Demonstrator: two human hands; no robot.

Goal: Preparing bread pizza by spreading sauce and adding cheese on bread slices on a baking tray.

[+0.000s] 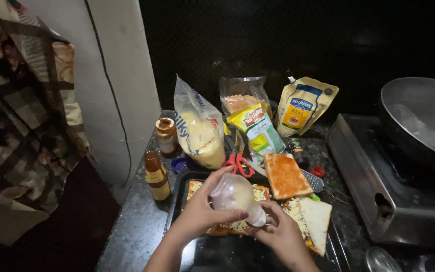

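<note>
Two hands on a small bottle over a tray of bread.

Head view: the left hand (205, 209) is wrapped around the body of a pale bottle (235, 196), tilted with its neck down to the right, while the right hand (278, 229) pinches the cap end (whether it is twisting, I cannot tell). Both sit close together above a dark tray (217, 254) on the counter (137, 226). In the tray lie topped bread slices (298, 214), partly hidden by the hands; a sauce-spread slice (285, 175) rests at the tray's far edge. Red scissors (238, 163) lie just behind the bottle. Two brown sauce bottles (157, 176) stand left of the tray, food pouches (200, 126) behind it. A stove (378, 186) with a pan (421, 121) sits at right.
</note>
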